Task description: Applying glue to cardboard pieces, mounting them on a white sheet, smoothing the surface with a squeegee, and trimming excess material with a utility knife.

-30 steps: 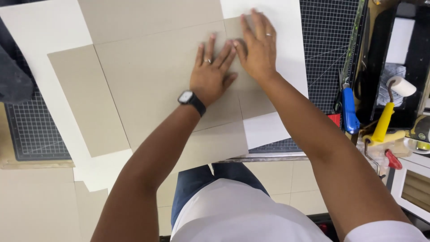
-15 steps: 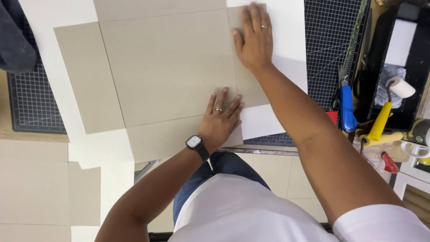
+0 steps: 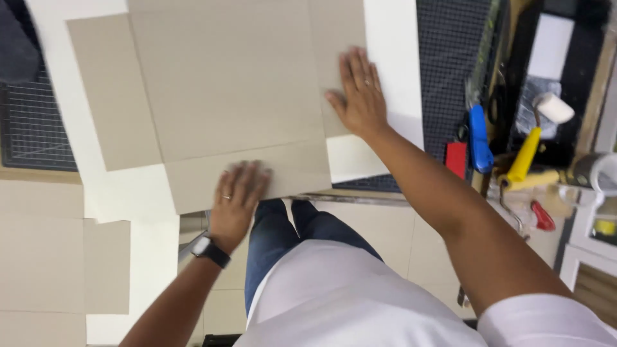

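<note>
A large cross-shaped piece of grey-beige cardboard (image 3: 225, 83) lies flat on a white sheet (image 3: 395, 58) over a dark cutting mat (image 3: 450, 71). My left hand (image 3: 236, 196), with a ring and a black wristwatch, presses flat on the cardboard's near flap at the table's front edge. My right hand (image 3: 360, 96), also ringed, lies flat with fingers spread on the cardboard's right flap. Neither hand grips anything.
More beige cardboard pieces (image 3: 45, 250) lie at the lower left. To the right are a blue-handled cutter (image 3: 479, 138), a red block (image 3: 456, 159), a yellow-handled paint roller (image 3: 530, 144) in a black tray, and a tape roll (image 3: 594, 173). A dark cloth (image 3: 16, 48) sits at the upper left.
My left hand slid from beside the right hand down and leftwards along the cardboard to its near flap. My right hand stayed pressed on the right flap.
</note>
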